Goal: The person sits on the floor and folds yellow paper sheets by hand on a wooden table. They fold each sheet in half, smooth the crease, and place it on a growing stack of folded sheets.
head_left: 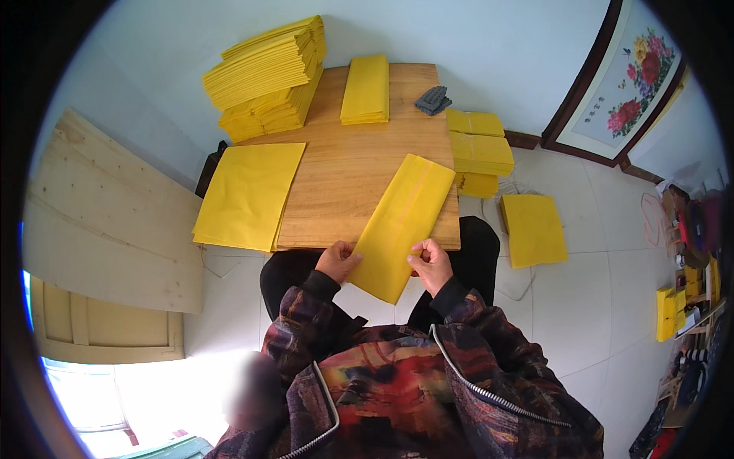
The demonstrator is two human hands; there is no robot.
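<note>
A folded yellow sheet (405,226) is held near its near end — left edge pinched by the left hand (339,262), right edge by the right hand (430,264) — its far part laid over the near right of the table (336,183). With that end overhanging, the sheet could be dropped if the pinches are loosened, or wrinkled by uneven pulling. The uneven far-left stack (264,69) might be toppled by a knock.

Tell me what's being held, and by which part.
The folded yellow sheet, by its long edges toward the person's end: left grip on the left edge, right grip on the right.
</note>
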